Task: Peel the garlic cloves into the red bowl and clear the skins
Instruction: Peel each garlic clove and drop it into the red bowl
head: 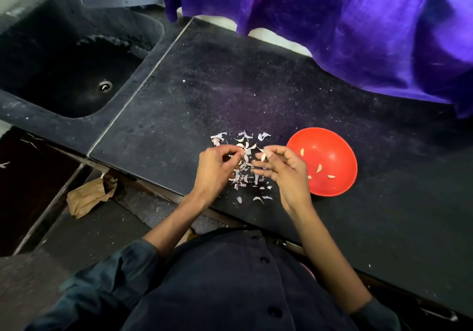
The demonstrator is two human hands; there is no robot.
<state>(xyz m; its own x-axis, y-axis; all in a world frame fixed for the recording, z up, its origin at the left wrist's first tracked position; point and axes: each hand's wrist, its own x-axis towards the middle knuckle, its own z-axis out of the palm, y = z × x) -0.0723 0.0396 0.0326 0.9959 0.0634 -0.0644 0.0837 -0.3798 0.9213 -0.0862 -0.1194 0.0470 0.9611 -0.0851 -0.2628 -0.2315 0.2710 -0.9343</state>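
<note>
Peeling is under way: just left of the bowl (332,139), the right hand (284,172) pinches a clove (263,156); the left hand (217,167) pinches what looks like skin, above the skins (243,174). Next, likely drop the clove into the bowl.

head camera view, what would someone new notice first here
The round red plastic bowl stands out on the dark stone counter, with a few pale peeled garlic cloves inside. Just left of it, a scatter of whitish papery garlic skins lies under the left hand and right hand. Bright purple velvet cloth drapes along the back edge.
</note>
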